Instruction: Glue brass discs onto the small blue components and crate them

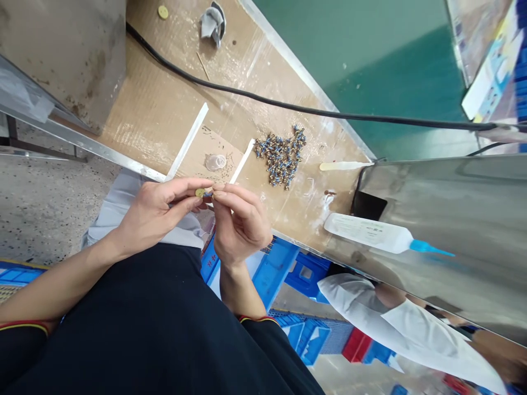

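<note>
Black top point(156, 329); L fingers point(187, 185) pinch disc point(200, 192), R fingers point(230, 193) blue part point(208, 194); tube point(370, 233) label illegible

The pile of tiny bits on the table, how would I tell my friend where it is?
Find the cardboard-covered bench with a black cable crossing it. Just below the cable, between a white strip and a pale stick, sits the pile of tiny bits. It is the only heap, brass and blue pieces jumbled together; everything near it is single.
</note>
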A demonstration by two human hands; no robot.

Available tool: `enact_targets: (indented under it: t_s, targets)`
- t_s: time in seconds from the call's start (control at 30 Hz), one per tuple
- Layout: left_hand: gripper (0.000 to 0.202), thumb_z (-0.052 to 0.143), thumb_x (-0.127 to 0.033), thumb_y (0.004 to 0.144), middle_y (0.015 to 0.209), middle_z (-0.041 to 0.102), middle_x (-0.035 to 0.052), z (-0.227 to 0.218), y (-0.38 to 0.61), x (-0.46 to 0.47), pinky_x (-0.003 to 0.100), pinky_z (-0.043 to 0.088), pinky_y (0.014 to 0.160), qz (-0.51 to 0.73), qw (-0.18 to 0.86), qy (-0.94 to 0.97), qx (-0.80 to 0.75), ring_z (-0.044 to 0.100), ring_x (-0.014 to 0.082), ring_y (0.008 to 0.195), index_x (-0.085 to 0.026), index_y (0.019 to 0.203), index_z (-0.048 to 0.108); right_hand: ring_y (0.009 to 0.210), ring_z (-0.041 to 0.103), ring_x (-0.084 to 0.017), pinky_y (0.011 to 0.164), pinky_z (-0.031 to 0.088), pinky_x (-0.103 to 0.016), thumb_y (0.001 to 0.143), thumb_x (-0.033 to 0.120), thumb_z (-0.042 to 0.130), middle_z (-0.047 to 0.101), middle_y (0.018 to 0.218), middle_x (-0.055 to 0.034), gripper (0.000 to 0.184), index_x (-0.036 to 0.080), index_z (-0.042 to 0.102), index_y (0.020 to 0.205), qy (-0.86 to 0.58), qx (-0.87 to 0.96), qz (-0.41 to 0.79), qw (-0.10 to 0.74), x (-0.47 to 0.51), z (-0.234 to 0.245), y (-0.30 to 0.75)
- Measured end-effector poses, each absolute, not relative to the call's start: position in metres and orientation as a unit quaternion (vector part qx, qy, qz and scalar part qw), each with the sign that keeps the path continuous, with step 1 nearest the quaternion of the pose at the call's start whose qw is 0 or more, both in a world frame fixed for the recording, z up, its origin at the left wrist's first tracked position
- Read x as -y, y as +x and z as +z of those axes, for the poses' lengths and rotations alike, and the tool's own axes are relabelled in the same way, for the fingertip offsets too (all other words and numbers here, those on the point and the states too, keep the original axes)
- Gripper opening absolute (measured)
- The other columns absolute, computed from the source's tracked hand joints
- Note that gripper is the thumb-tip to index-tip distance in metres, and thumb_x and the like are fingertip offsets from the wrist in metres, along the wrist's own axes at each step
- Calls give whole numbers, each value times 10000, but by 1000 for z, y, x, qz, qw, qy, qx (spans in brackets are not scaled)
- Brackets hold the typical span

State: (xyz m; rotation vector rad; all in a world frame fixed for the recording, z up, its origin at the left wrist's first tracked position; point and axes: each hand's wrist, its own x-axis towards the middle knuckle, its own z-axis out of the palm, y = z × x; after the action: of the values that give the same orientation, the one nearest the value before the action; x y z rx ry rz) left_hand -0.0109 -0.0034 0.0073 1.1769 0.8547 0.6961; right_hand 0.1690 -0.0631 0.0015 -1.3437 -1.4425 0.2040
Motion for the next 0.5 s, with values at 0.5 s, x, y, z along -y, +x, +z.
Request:
enact_targets:
  t_s: [0.5]
  targets:
    - [305, 776, -293, 1138, 1346, 890, -2, 14, -12, 3, 355, 746, 1103, 301, 678, 556, -376, 899, 214, 1114, -340, 1429, 852, 1079, 882, -217, 925, 782, -394, 1079, 100, 805, 875, 1202, -6, 328, 347, 854, 1290, -575, 613, 82, 536, 64, 0, 169]
